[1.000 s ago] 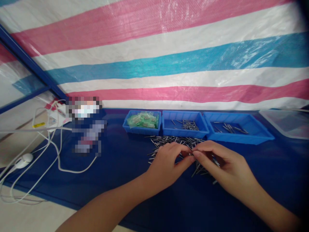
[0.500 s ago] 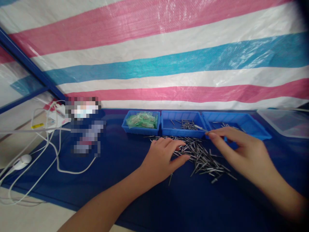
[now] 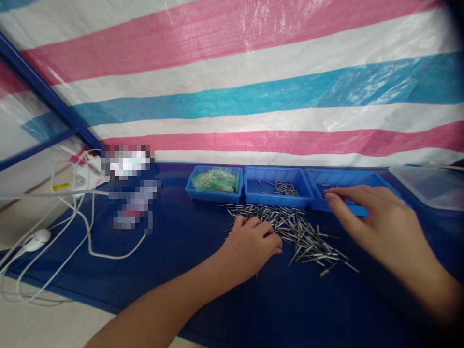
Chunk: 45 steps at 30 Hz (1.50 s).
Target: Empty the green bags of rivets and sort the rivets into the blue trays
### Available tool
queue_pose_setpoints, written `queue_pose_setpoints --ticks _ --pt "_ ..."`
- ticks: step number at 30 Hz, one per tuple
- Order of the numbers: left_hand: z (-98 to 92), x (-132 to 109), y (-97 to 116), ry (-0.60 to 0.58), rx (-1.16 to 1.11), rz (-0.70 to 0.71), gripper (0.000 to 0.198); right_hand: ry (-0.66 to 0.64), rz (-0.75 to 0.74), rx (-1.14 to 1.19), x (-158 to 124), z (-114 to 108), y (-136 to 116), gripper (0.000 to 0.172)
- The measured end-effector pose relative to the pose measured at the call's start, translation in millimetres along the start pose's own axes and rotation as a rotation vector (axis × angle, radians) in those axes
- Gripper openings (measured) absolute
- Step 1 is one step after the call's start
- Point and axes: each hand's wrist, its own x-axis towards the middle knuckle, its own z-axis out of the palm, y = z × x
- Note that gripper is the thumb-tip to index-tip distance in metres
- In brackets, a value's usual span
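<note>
A loose pile of thin metal rivets [image 3: 304, 234] lies on the dark blue table [image 3: 174, 232]. At the pile's left side is my left hand [image 3: 253, 244], its fingers curled down and drawn together; what is between them is hidden. My right hand [image 3: 377, 227] hovers in front of the right blue bin [image 3: 366, 180], thumb and forefinger close together at its near left part. Whether a rivet is between those fingertips is too small to tell. The middle blue bin [image 3: 277, 198] holds several rivets, and a few show in the right bin.
The left blue bin [image 3: 213, 195] contains green plastic packets [image 3: 217, 180]. A clear plastic tray [image 3: 427, 188] lies at the far right. White cables [image 3: 90, 232] run over the table's left side. A striped sheet [image 3: 232, 101] hangs behind the bins.
My left hand has closed its fingers at the pile. My right hand has moved right, from the middle bin's corner to the right bin; the rivet at its fingertips no longer shows.
</note>
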Motion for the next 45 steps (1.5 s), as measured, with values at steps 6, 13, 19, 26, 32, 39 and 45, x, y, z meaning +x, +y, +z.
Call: queue_pose_setpoints --ticks 6,13,19,26,32,39,45 --pt "-8.3 7.4 -0.5 0.128 -0.324 -0.122 0.017 -0.17 -0.241 0.398 -14.0 8.9 -37.1 0.011" --pt "-5.1 12.8 5.6 0.246 -1.301 -0.415 0.023 -0.259 0.018 0.66 -26.3 17.2 -52.4 0.01" --pt "-4.7 12.5 6.6 0.173 -1.383 -0.415 0.037 -0.275 0.03 0.669 -23.6 11.7 -53.2 0.012" --pt "-15.2 9.0 5.8 0.162 -0.955 -0.255 0.023 -0.193 0.079 0.647 -27.3 15.0 -50.7 0.012" --pt "-13.4 10.1 7.7 0.128 -0.908 -0.269 0.022 -0.214 0.053 0.652 -28.9 16.0 -54.1 0.007" --pt "-14.9 9.2 4.7 0.227 -0.887 -0.273 0.023 -0.254 0.032 0.661 -27.4 13.2 -49.0 0.009" --pt "-19.6 9.4 -0.7 0.224 -0.743 -0.266 0.028 -0.26 0.026 0.566 -15.4 11.5 -30.0 0.014"
